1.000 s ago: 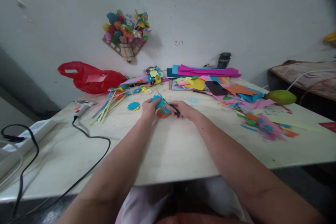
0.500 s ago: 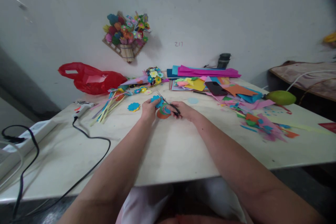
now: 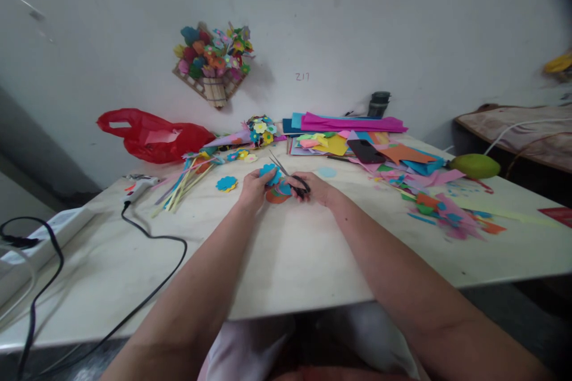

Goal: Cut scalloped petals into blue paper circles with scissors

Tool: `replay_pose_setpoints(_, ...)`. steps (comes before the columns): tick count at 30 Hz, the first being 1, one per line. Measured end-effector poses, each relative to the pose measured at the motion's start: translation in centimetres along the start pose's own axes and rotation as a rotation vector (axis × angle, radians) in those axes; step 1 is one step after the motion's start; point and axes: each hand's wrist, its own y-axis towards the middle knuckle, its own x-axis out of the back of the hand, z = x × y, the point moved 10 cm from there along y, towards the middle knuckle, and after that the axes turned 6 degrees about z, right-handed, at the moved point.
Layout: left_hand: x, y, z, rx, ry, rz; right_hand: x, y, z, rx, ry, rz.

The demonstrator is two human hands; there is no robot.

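Observation:
My left hand [image 3: 254,188] pinches a blue scalloped paper flower [image 3: 270,175] near the middle of the table. In my right hand [image 3: 315,189] is a pair of scissors [image 3: 298,183] with black handles, its blades pointing up and left beside the flower. Orange and other coloured paper pieces [image 3: 276,196] lie below, between the two hands. Left of my left hand rests a blue paper flower [image 3: 226,183] with yellow showing under its edge. A pale blue paper circle [image 3: 327,172] lies flat beyond my right hand.
A red plastic bag [image 3: 156,136] and paper strips [image 3: 185,181] lie at left, near a glue gun [image 3: 140,189] and power strip [image 3: 49,238]. Coloured paper sheets [image 3: 353,123], a phone [image 3: 365,151], scraps [image 3: 451,214] and a green oval object [image 3: 474,165] are at right.
The blue flower has turned a little in my left hand and shows more of its face. The scissors have shifted slightly, their blades now above the flower's right edge.

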Motion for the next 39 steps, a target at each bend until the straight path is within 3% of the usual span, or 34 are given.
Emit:
replay_pose_setpoints(16, -1.7, -0.3, -0.2, 0.004, 0.121, 0.233, 0.5, -0.4, 0.0, -0.021, -0.014, 0.009)
replay_pose_setpoints(23, -1.4, -0.2, 0.2, 0.026, 0.142, 0.197, 0.4, -0.2, -0.2, -0.018, -0.031, 0.029)
replay_pose_setpoints(29, -1.3, 0.1, -0.3, -0.015, 0.169, 0.229, 0.4, -0.2, -0.2, -0.004, -0.046, 0.048)
replay_pose_setpoints(39, -1.1, -0.3, -0.5, 0.051, 0.211, 0.292, 0.1, -1.0, 0.6, -0.001, -0.092, 0.107)
